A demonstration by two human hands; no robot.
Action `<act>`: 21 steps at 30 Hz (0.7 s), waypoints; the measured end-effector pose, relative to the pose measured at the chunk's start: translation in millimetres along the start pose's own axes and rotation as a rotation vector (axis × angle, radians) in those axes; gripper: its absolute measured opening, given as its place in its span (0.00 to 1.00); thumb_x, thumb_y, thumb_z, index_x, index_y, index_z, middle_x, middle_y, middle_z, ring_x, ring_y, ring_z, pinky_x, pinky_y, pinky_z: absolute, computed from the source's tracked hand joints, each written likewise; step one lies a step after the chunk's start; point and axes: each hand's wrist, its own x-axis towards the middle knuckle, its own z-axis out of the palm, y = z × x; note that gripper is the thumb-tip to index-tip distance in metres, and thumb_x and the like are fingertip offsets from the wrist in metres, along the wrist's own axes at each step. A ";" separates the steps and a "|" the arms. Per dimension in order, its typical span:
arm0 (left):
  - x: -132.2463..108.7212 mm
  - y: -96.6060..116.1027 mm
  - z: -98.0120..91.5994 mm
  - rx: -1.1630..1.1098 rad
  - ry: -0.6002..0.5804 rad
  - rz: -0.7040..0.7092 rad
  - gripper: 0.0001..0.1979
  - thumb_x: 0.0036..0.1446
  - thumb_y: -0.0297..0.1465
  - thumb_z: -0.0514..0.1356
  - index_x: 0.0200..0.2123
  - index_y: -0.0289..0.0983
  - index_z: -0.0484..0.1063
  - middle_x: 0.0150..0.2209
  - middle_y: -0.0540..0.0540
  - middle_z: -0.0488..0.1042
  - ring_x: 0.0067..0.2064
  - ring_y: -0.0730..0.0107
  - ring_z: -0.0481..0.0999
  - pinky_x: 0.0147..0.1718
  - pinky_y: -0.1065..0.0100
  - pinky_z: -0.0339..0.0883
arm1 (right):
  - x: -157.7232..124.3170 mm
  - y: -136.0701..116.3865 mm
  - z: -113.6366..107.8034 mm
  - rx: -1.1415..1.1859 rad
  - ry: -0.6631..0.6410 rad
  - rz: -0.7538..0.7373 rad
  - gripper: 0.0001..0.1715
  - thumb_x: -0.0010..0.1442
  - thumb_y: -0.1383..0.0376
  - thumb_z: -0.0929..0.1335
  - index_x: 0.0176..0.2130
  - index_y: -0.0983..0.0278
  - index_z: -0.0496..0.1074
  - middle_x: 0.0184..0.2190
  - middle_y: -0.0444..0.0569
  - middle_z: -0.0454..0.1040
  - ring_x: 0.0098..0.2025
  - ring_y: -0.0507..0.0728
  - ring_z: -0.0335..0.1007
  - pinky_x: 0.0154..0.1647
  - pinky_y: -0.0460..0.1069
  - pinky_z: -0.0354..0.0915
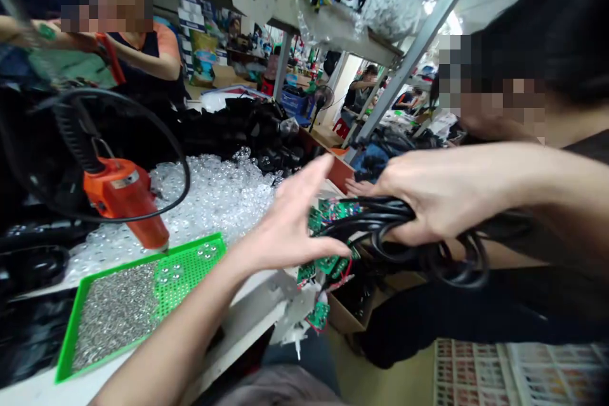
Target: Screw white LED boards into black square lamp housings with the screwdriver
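My left hand [290,222] reaches out with thumb and fingers spread, beside green circuit boards [328,263] with thin coloured wires. It looks empty; whether it touches the cables is unclear. From the right, my right hand [438,190] is closed around a bundle of black cables [380,212]. The cables lead to the circuit boards, some of which dangle past the table edge. More cable loops hang below my right hand. Fingertips show behind the bundle; whose they are I cannot make out.
An orange power screwdriver [128,196] hangs over a green tray [216,244] of small screws. Clear plastic pieces [209,184] are heaped behind. A co-worker [575,133] is close on the right, another person [166,51] across the table. A cardboard box [345,314] and white crates [476,371] stand below.
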 end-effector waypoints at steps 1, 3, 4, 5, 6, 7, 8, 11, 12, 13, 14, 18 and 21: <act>-6.0 -8.8 -6.6 0.029 0.064 -0.056 0.56 0.48 0.60 0.58 0.69 0.41 0.32 0.71 0.40 0.39 0.69 0.46 0.44 0.65 0.47 0.45 | 11.7 4.7 -3.0 -0.035 -0.049 -0.045 0.17 0.55 0.54 0.69 0.23 0.63 0.72 0.19 0.40 0.72 0.19 0.47 0.66 0.22 0.45 0.61; -21.3 -23.5 -8.4 0.059 0.165 -0.160 0.60 0.45 0.66 0.52 0.68 0.41 0.24 0.71 0.39 0.32 0.70 0.45 0.39 0.66 0.46 0.42 | 34.0 11.5 -8.0 -0.088 -0.125 -0.139 0.21 0.60 0.53 0.66 0.24 0.65 0.72 0.19 0.40 0.72 0.20 0.46 0.67 0.25 0.46 0.63; -29.2 -28.4 -4.9 0.064 0.192 -0.191 0.62 0.44 0.67 0.51 0.68 0.41 0.21 0.71 0.38 0.30 0.70 0.44 0.37 0.65 0.45 0.41 | 43.6 13.2 -9.8 -0.110 -0.134 -0.178 0.23 0.60 0.53 0.65 0.23 0.65 0.72 0.19 0.39 0.71 0.21 0.46 0.68 0.26 0.46 0.64; -36.2 -31.4 0.3 0.077 0.205 -0.209 0.63 0.43 0.68 0.51 0.67 0.40 0.19 0.71 0.37 0.28 0.70 0.43 0.35 0.65 0.43 0.41 | 51.7 13.5 -10.8 -0.130 -0.135 -0.217 0.23 0.60 0.52 0.66 0.23 0.66 0.72 0.19 0.39 0.71 0.21 0.47 0.68 0.27 0.47 0.65; -41.5 -32.8 6.0 0.097 0.216 -0.218 0.64 0.43 0.67 0.51 0.67 0.40 0.18 0.70 0.36 0.26 0.70 0.41 0.34 0.65 0.42 0.40 | 58.2 12.6 -10.8 -0.150 -0.140 -0.258 0.23 0.59 0.52 0.67 0.23 0.66 0.71 0.19 0.39 0.71 0.21 0.47 0.69 0.27 0.47 0.65; -44.4 -33.0 11.0 0.124 0.222 -0.221 0.64 0.43 0.67 0.52 0.67 0.41 0.17 0.70 0.35 0.26 0.69 0.40 0.33 0.64 0.40 0.40 | 63.0 10.7 -9.9 -0.169 -0.144 -0.298 0.22 0.58 0.52 0.68 0.23 0.66 0.71 0.20 0.39 0.72 0.22 0.47 0.69 0.28 0.47 0.66; -44.4 -32.5 14.7 0.157 0.231 -0.220 0.64 0.43 0.66 0.53 0.66 0.41 0.16 0.70 0.34 0.26 0.69 0.39 0.32 0.64 0.38 0.39 | 66.3 7.9 -7.9 -0.183 -0.140 -0.335 0.22 0.57 0.52 0.69 0.23 0.65 0.71 0.20 0.39 0.72 0.23 0.48 0.70 0.28 0.48 0.66; -27.7 -31.1 16.9 0.267 0.269 -0.189 0.66 0.42 0.65 0.57 0.66 0.40 0.17 0.70 0.32 0.27 0.69 0.37 0.32 0.63 0.36 0.37 | 69.2 -4.0 0.9 -0.214 -0.069 -0.416 0.23 0.58 0.51 0.68 0.22 0.64 0.69 0.22 0.41 0.74 0.25 0.49 0.71 0.30 0.49 0.67; -18.2 -31.8 16.3 0.303 0.278 -0.169 0.67 0.41 0.64 0.58 0.67 0.39 0.18 0.70 0.32 0.28 0.69 0.37 0.32 0.63 0.36 0.37 | 68.6 -9.0 3.4 -0.229 -0.046 -0.444 0.23 0.59 0.51 0.67 0.22 0.64 0.69 0.22 0.42 0.74 0.26 0.50 0.72 0.31 0.49 0.67; -8.0 -33.4 16.4 0.336 0.289 -0.155 0.67 0.41 0.63 0.60 0.67 0.38 0.20 0.70 0.31 0.30 0.69 0.37 0.33 0.63 0.36 0.36 | 67.6 -14.3 5.3 -0.252 -0.039 -0.478 0.23 0.60 0.51 0.66 0.22 0.64 0.69 0.21 0.42 0.73 0.27 0.51 0.72 0.32 0.50 0.67; 2.0 -35.8 17.7 0.364 0.304 -0.151 0.66 0.42 0.61 0.61 0.68 0.37 0.24 0.70 0.31 0.34 0.69 0.37 0.36 0.63 0.36 0.36 | 66.3 -19.6 6.5 -0.287 -0.048 -0.517 0.23 0.60 0.51 0.66 0.22 0.64 0.69 0.21 0.42 0.73 0.28 0.51 0.72 0.32 0.50 0.67; 28.8 -49.1 35.5 0.318 0.281 -0.275 0.43 0.50 0.44 0.61 0.66 0.39 0.47 0.62 0.39 0.64 0.63 0.47 0.61 0.61 0.49 0.54 | 63.3 -29.8 12.8 -0.471 -0.108 -0.599 0.18 0.56 0.55 0.69 0.23 0.65 0.70 0.22 0.44 0.74 0.31 0.55 0.74 0.35 0.52 0.65; 37.5 -58.2 48.9 0.227 0.066 -0.423 0.26 0.50 0.36 0.59 0.55 0.44 0.65 0.46 0.49 0.77 0.46 0.58 0.77 0.44 0.64 0.69 | 64.7 -12.1 31.8 -0.572 -0.161 -0.578 0.10 0.54 0.61 0.68 0.27 0.66 0.72 0.24 0.47 0.75 0.34 0.58 0.74 0.36 0.52 0.62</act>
